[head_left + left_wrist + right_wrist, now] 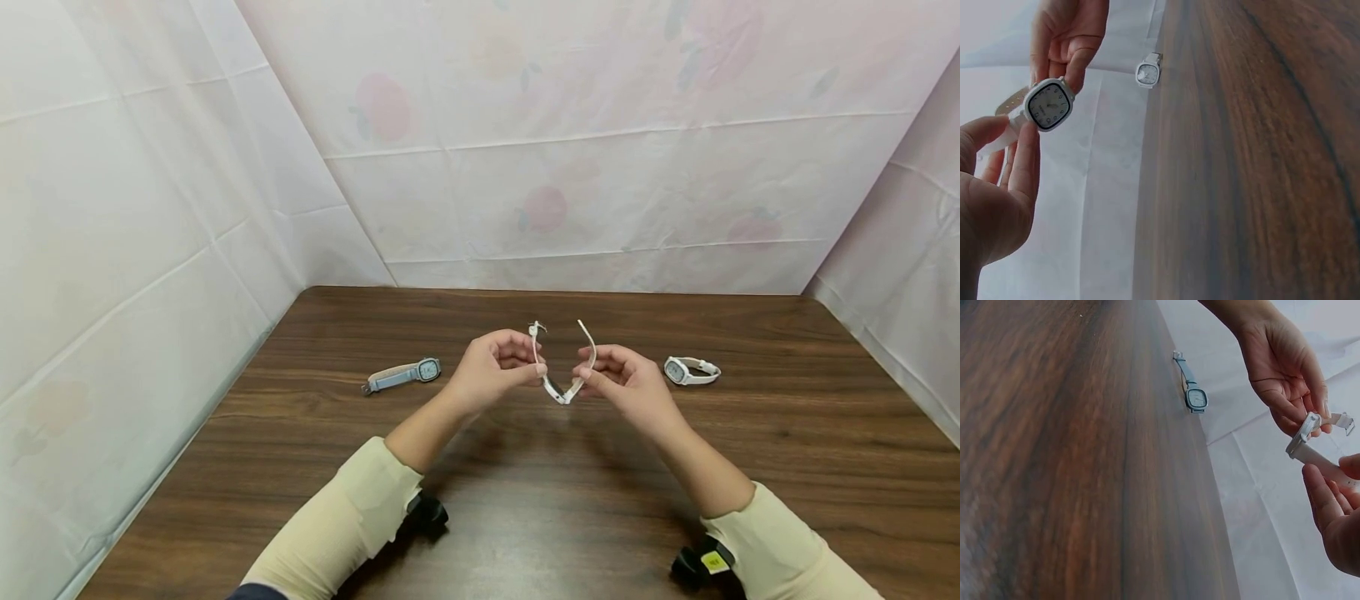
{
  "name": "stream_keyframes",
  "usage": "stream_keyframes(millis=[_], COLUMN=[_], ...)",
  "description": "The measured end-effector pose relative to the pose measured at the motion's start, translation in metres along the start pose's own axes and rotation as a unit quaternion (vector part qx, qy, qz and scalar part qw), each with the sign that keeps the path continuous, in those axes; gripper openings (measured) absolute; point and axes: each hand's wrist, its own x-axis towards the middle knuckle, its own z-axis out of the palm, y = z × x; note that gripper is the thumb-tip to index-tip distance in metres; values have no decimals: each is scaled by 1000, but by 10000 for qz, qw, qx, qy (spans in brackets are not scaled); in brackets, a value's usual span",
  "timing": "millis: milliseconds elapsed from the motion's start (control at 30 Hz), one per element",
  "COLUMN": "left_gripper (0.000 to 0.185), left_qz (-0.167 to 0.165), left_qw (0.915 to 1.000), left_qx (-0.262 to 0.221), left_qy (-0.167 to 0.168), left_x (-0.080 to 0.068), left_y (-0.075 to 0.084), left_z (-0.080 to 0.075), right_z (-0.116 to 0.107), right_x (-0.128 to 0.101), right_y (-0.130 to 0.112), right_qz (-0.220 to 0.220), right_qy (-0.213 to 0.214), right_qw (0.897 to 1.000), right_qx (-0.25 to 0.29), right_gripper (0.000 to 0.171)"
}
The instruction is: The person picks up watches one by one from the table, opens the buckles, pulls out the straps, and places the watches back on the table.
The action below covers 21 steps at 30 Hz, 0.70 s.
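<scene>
Presently held watch (1049, 105): I find it raised above the table (525, 517) between both hands, white strap (1320, 464) spread in a V; its numerals show in the left wrist view.
Left hand (491, 371): I record thumb and fingers pinching the strap half that bears the buckle (533, 330).
Right hand (630, 385): I record thumb and fingers pinching the other half, its tip standing free above the fingers.
Blue watch (408, 374): lies on the table, left of the left hand, touching neither hand.
Second white watch (677, 371): sits near the right hand, on its right, band looped.
Curtain (600, 183): pale, fruit-patterned, behind the table.
</scene>
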Motion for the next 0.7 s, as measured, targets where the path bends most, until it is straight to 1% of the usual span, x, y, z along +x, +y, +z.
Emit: stream_keyframes(millis=[167,300,400,500,567,600,700], left_gripper=[21,20,19,18,17,17,16], left_qz=[-208,-272,-284,-346,-426,-473,-596], left_qw=[9986,9973,9964,9952,9939,9930,9896], left_qx=[-407,-588,-647,-679,-695,-708,-779], left_qy=[260,353,464,616,749,821,1051], left_x=[2,2,1,1,1,2,3], left_y=[1,1,2,3,3,3,1], left_z=[0,0,0,0,0,0,0], right_z=[-1,-2,-2,-2,-3,-3,-5], right_x=[0,0,1,1,1,1,0], right_y=[2,3,2,0,-2,-2,-4], right_qz=[145,297,492,656,682,651,340], right_qy=[57,132,340,695,908,988,1108], right_qw=[9992,9985,9974,9949,9934,9929,9880], right_qx=[380,434,397,315,128,-88,-1018], right_gripper=[31,33,35,39,43,44,43])
